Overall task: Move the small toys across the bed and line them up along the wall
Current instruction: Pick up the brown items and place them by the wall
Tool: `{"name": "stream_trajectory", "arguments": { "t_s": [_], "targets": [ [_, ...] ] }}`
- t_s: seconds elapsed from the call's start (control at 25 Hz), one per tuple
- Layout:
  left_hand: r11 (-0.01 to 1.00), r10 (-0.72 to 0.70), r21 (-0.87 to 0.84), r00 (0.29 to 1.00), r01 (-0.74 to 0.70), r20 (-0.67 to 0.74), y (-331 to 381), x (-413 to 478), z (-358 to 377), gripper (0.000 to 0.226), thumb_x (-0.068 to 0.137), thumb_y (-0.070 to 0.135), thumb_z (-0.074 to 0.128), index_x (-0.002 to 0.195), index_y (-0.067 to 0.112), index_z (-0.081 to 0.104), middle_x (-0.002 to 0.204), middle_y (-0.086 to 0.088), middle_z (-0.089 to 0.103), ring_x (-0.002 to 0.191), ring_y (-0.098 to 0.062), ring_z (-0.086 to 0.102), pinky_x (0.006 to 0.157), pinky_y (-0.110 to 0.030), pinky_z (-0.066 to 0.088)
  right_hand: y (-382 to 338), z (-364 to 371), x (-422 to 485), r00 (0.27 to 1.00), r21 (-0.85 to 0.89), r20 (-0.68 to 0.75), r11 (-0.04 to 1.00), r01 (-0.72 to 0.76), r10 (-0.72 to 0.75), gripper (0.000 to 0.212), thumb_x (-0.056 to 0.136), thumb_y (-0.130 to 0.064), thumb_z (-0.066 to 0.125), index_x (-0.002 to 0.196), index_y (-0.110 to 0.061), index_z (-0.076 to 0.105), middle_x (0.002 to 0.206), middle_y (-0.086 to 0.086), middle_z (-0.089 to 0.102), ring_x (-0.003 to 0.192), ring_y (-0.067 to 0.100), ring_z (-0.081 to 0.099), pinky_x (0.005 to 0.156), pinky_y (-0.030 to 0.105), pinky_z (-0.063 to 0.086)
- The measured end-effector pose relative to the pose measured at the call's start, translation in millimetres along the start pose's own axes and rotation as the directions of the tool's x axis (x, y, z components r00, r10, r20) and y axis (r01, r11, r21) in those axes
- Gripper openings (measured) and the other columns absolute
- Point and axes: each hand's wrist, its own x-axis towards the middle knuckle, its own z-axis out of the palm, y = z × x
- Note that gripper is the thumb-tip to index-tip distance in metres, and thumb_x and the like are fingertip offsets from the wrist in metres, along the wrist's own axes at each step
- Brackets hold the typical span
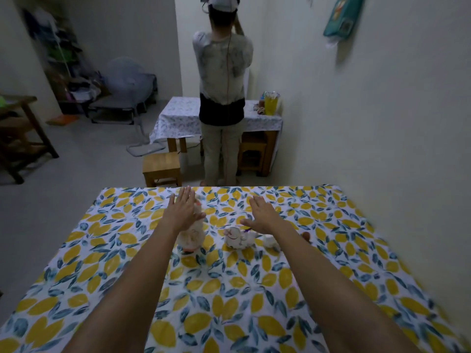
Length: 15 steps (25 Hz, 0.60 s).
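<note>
I see my left hand (184, 207) and right hand (262, 214) both spread flat, holding nothing, above 3 small toys (239, 238) mid-bed (224, 289), well apart from the wall (382, 123).

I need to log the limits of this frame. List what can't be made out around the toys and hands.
Head view only:
- Tall white toy: its upper part is hidden behind the left hand.
- Small toy and brown piece: mostly covered by the right forearm, and blurred.
- Lying white toy: its details are too soft to read.
- Right hand: its palm faces away.
</note>
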Motion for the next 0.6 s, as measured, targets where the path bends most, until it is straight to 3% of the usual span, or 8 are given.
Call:
{"name": "stream_trajectory", "arguments": {
  "t_s": [0.28,0.6],
  "targets": [
    [0.985,0.156,0.057,0.984,-0.161,0.082,124,15,20,0.084,0.097,0.055,0.034,0.154,0.004,-0.001,0.164,-0.013,-0.010,0.153,-0.027,-0.009,0.126,-0.048,0.002,114,-2,-59,0.994,-0.037,0.005,0.993,-0.111,0.111,0.088,0.097,-0.054,0.042,0.154,-0.002,0.001,0.165,0.015,-0.004,0.153,0.029,-0.002,0.124,0.047,0.008],
    [0.922,0.366,0.039,0.899,-0.385,0.240,217,84,96,0.083,0.097,0.054,0.035,0.154,0.004,-0.001,0.165,-0.012,-0.007,0.153,-0.026,-0.007,0.126,-0.047,0.003,188,50,-48,0.965,0.015,0.069,0.967,-0.255,0.253,0.085,0.097,-0.050,0.047,0.154,-0.003,0.004,0.164,0.015,0.002,0.153,0.030,0.003,0.124,0.045,0.012]
  ]
}}
